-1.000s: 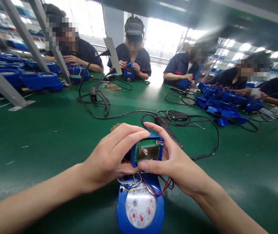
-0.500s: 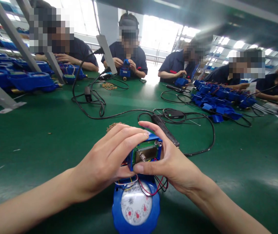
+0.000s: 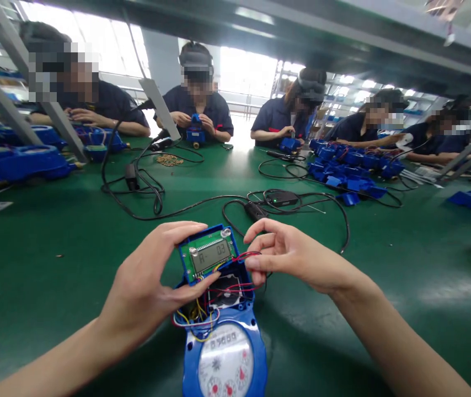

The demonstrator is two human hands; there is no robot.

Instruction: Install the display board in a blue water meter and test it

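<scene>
My left hand [image 3: 153, 275] grips a blue display housing [image 3: 186, 264] by its left side, thumb below and fingers over the top edge. Inside it sits a green circuit board with a lit-up LCD [image 3: 210, 256] and clear screws at two corners. My right hand [image 3: 277, 251] pinches red and black wires [image 3: 247, 255] just right of the board. Below, a blue water meter [image 3: 256, 342] with a round white dial [image 3: 226, 358] stands on the bench. Its wiring compartment [image 3: 229, 292] is uncovered, and yellow, white and red wires run up from it to the board.
On the green bench [image 3: 95, 264] lie a black electric screwdriver [image 3: 256, 210] and looping black cables [image 3: 194, 207]. Farther off are a pile of small brass screws [image 3: 169, 160], blue housings [image 3: 343, 171] and blue meters [image 3: 24, 160]. Several co-workers sit opposite; a metal shelf [image 3: 343, 44] hangs overhead.
The display housing has tilted to face me and shifted left in my left hand. My right hand has let go of it and now pinches the wires. Digits have appeared on the LCD.
</scene>
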